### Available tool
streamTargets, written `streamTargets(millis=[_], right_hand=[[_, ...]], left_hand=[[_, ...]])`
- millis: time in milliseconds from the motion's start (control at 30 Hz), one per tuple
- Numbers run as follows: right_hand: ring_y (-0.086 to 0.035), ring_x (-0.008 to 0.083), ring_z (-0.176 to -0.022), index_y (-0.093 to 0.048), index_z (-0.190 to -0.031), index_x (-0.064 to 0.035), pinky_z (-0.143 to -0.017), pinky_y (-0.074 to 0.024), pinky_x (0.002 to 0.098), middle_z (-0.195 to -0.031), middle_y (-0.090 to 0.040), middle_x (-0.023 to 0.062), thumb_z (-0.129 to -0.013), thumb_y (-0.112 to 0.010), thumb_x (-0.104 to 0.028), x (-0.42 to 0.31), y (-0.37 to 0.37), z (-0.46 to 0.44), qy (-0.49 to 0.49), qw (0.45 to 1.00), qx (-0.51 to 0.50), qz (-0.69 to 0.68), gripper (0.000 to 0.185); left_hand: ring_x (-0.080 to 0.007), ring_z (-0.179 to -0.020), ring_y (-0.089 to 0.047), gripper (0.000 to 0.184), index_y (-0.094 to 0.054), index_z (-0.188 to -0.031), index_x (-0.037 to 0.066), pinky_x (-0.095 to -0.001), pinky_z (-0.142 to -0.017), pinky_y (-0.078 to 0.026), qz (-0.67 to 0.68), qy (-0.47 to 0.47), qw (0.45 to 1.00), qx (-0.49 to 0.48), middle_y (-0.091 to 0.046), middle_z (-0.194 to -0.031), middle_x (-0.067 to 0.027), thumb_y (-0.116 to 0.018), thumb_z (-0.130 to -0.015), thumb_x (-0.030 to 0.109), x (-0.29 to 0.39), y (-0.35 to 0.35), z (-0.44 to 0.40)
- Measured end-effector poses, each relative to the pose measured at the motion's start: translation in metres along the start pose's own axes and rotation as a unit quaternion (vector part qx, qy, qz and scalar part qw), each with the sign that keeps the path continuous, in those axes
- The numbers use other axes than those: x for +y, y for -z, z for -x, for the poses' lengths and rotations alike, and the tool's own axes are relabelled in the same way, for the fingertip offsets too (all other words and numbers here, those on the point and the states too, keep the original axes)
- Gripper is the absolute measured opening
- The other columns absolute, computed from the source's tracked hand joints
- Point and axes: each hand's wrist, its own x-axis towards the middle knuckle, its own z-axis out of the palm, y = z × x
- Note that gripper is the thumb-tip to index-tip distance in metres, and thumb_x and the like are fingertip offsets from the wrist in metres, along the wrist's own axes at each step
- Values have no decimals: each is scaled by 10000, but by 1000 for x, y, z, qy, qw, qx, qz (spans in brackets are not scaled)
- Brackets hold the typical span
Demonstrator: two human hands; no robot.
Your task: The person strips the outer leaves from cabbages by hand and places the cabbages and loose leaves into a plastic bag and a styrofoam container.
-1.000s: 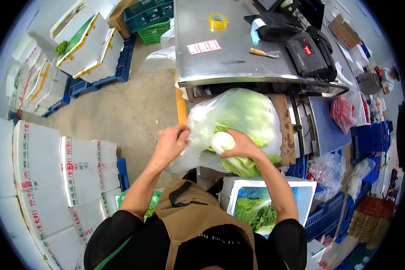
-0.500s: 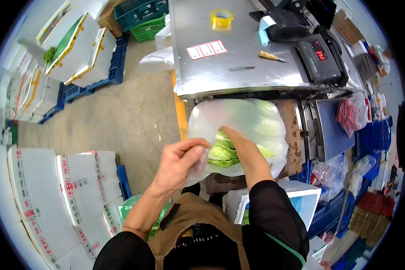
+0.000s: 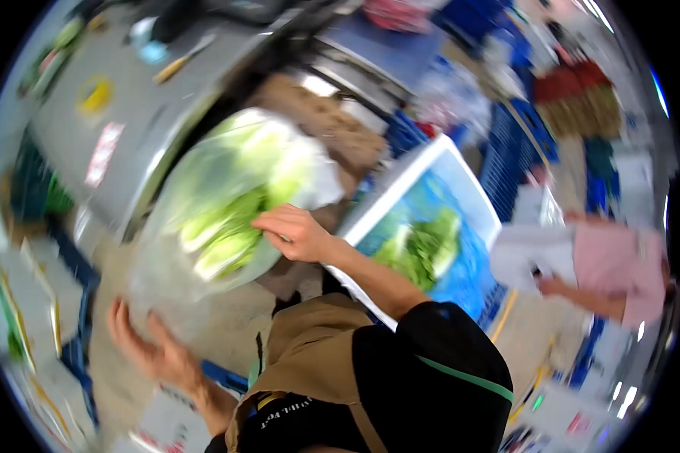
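A clear plastic bag (image 3: 170, 170) holds several pale-green Chinese cabbages (image 3: 230, 226), and its loose film spreads toward the lower left. My right hand (image 3: 298, 232) is at the bag's near edge beside the leaves, its fingers bent and pinched on the film. Below the bag's loose end, my left hand (image 3: 155, 355) is open with fingers spread, blurred by motion; whether it touches the film is hard to see. To the right, a white foam box (image 3: 461, 162) lined with blue plastic contains more leafy cabbage (image 3: 427, 245).
Upper left is a steel table (image 3: 151, 98) bearing yellow tape (image 3: 94, 94), a label strip (image 3: 102, 155) and a wooden-handled knife (image 3: 177, 66). A person in pink (image 3: 612, 260) stands at right. Blue crates (image 3: 514, 143) and a broom (image 3: 578, 98) are beyond the foam box.
The view has swung right, bringing the foam box and another person into sight. My right hand has come out of the bag to its edge. My left hand has opened from its pinch.
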Motion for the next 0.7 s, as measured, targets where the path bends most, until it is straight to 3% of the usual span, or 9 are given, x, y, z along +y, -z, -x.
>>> streamTargets(millis=[100, 200, 300, 400, 433, 500, 567, 600, 700], right_hand=[[-645, 219, -799, -641, -1011, -12, -707, -509, 316, -929, -665, 118, -788, -604, 19, 6, 89, 102, -294, 926, 230, 50, 229], [-627, 228, -699, -637, -1016, -12, -647, -498, 325, -824, -651, 144, -808, -599, -39, 90, 154, 245, -433, 788, 368, 237, 213], [-661, 327, -805, -680, -953, -11, -735, -518, 397, -901, -674, 195, -804, -566, -100, 154, 214, 346, -540, 688, 273, 401, 208], [-635, 393, -872, -691, -904, -16, -787, -505, 441, -930, -663, 222, -780, -563, -137, 182, 257, 370, -728, 631, 114, 241, 216], [-631, 397, -886, -691, -925, -21, -799, -504, 441, -936, -661, 226, -775, -566, -142, 200, 261, 378, -714, 652, 76, 243, 229], [-625, 407, -912, -692, -965, -32, -823, -503, 443, -949, -656, 233, -767, -572, -151, 240, 268, 395, -678, 692, 1, 249, 261], [-619, 419, -921, -666, -1043, -44, -829, -497, 460, -975, -648, 242, -766, -563, -131, 264, 293, 383, -633, 730, 60, 251, 307], [-624, 412, -890, -631, -1112, -57, -794, -491, 475, -967, -651, 231, -766, -555, -113, 293, 302, 400, -518, 783, 129, 319, 358], [-633, 386, -843, -622, -1093, -54, -749, -491, 467, -918, -658, 207, -758, -553, -93, 282, 338, 361, -516, 755, 307, 264, 344]], left_hand=[[-258, -1166, -513, 274, -522, -1170, -57, -375, -998, -397, 150, -84, 985, 18, -530, -1246, -173, -462, -903, -68, 43, -31, 26], [-285, -1065, -572, 224, -579, -1085, -55, -387, -962, -427, 271, -27, 936, -224, -597, -1115, -170, -513, -871, -50, 78, -77, 57], [-191, -869, -634, 151, -641, -999, -24, -310, -787, -504, 304, 90, 786, -530, -661, -940, -117, -591, -868, 32, 130, -145, 96], [-178, -892, -632, 251, -609, -1097, -15, -291, -765, -495, 282, 43, 561, -777, -671, -990, -108, -595, -900, 140, 155, -238, 194], [-266, -943, -639, 314, -595, -1142, -5, -341, -822, -494, 226, -72, 512, -826, -666, -1028, -145, -596, -902, 197, 163, -269, 225], [-351, -1071, -589, 396, -555, -1214, 9, -391, -921, -460, 181, -126, 446, -868, -617, -1148, -204, -592, -899, 246, 162, -329, 291], [-350, -1239, -467, 497, -491, -1285, -14, -411, -1051, -356, 174, -164, 537, -809, -513, -1295, -237, -592, -873, 247, 149, -391, 333], [-363, -1338, -344, 569, -402, -1355, -18, -402, -1123, -261, 148, -87, 599, -782, -402, -1403, -244, -582, -878, 236, 161, -414, 326], [-402, -1399, -200, 642, -303, -1394, -50, -417, -1155, -175, 159, -179, 804, -545, -240, -1474, -299, -593, -876, 192, 196, -449, 249]])
